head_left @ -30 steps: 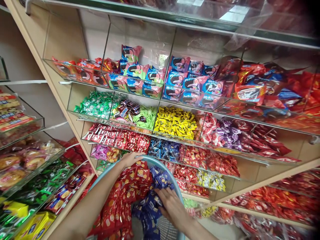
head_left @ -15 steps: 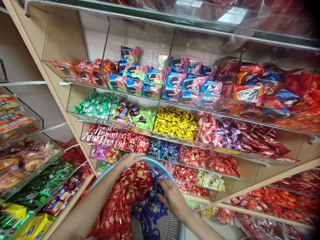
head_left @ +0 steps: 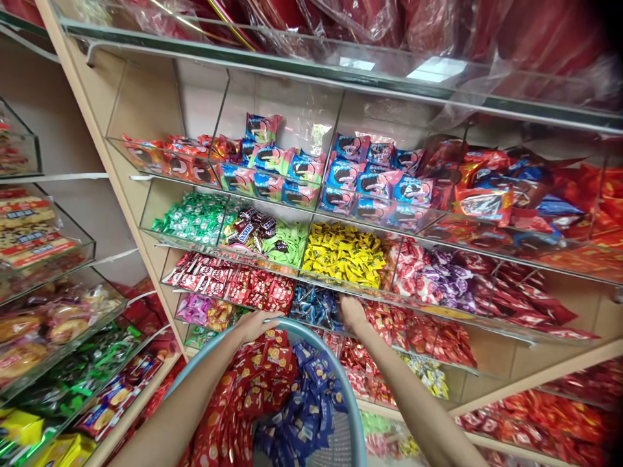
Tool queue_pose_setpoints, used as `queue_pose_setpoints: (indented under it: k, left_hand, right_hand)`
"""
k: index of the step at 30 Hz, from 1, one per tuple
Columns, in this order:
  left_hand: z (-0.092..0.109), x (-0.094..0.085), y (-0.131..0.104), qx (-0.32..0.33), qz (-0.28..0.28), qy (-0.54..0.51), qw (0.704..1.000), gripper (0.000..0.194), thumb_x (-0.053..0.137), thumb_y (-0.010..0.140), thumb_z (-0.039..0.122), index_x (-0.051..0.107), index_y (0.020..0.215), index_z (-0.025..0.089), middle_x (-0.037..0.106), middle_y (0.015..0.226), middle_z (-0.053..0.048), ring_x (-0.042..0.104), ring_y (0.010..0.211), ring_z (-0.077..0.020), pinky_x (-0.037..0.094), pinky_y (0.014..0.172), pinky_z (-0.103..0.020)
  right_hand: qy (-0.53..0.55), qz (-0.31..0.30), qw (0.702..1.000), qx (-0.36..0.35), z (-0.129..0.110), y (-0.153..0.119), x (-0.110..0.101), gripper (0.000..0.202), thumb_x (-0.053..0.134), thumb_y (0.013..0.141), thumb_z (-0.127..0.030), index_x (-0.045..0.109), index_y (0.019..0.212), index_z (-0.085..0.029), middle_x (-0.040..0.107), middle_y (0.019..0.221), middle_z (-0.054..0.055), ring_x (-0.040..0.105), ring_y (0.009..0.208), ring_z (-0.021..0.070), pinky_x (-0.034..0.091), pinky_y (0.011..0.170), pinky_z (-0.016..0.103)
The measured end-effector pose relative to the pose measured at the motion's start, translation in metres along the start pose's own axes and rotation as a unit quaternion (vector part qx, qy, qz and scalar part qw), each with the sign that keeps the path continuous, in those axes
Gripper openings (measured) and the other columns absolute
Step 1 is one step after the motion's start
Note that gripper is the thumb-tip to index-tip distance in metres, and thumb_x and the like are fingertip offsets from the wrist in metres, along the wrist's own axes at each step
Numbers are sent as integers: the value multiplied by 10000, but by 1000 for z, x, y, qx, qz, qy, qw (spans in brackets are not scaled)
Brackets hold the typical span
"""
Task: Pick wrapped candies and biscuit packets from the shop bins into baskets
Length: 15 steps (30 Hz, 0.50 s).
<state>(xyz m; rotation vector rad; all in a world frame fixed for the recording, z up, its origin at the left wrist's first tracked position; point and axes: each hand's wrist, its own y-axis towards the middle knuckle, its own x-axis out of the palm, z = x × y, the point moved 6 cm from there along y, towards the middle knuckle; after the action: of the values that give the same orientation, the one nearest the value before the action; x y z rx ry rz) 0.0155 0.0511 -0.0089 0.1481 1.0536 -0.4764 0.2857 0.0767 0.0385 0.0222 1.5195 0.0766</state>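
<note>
A blue-rimmed plastic basket stands low in front of me, holding red candy packets and dark blue candy packets. My left hand is closed on its far rim. At the shelf, my right hand reaches into a bin beside dark blue wrapped candies. The fingers of that hand are hidden by the shelf edge and the candies. Just right of it lie red wrapped candies.
Clear-fronted shelves rise ahead, with yellow candies, green candies and cookie packs. A thick glass shelf juts out above. Another snack rack flanks me on the left, and a slanting wooden edge runs at the right.
My right hand has left the blue packets in the basket and moved up and forward into the shelf bin. The left hand stays on the rim. The view has tilted up slightly.
</note>
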Motion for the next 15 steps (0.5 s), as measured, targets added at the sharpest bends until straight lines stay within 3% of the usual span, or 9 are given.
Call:
queue_pose_setpoints:
  k: [6, 15]
  left_hand:
    - [2, -1, -1, 7, -1, -1, 1000, 486, 273, 764, 631, 392, 1208, 472, 553, 1198, 86, 516, 1079, -241, 395, 832, -298]
    - [2, -1, 0, 5, -1, 8, 1000, 503, 248, 751, 661, 399, 1197, 483, 554, 1200, 73, 509, 1087, -254, 386, 862, -330]
  right_hand:
    - [-12, -29, 999, 22, 3, 39, 19, 457, 467, 784, -211, 436, 1230, -113, 511, 1203, 182, 512, 1064, 254, 361, 915, 367]
    - [-33, 2, 999, -10, 4, 49, 22, 560, 469, 756, -143, 344, 1301, -165, 379, 1330, 143, 410, 1177, 253, 238, 1016, 437]
